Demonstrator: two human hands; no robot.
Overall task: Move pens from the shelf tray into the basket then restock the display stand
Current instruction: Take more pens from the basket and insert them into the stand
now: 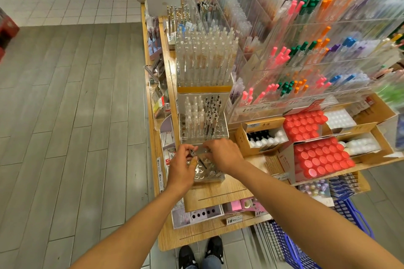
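— Can you read any of the labels from where you stand?

— Only price tags: "12.90" (pixel 234 220) at the lower centre of the frame, and "1.00" (pixel 247 109) on the clear rack at centre right. The printing on the cardboard boxes is too blurred.

— And the hands?

— Both are at the clear shelf tray (pixel 208 172) on the wooden tabletop (pixel 220 190), centre frame. The left hand (pixel 181 168) has its fingers curled, pinching a dark pen (pixel 202 162) that slants down into the tray. The right hand (pixel 223 154) covers the tray's far edge; its fingers are bent downward, but what they hold is hidden.

— The basket?

— Blue basket (pixel 290 244), lower right, cut off by the right forearm. The display stand (pixel 204 124) sits just behind the hands, part-filled with clear and dark pens.
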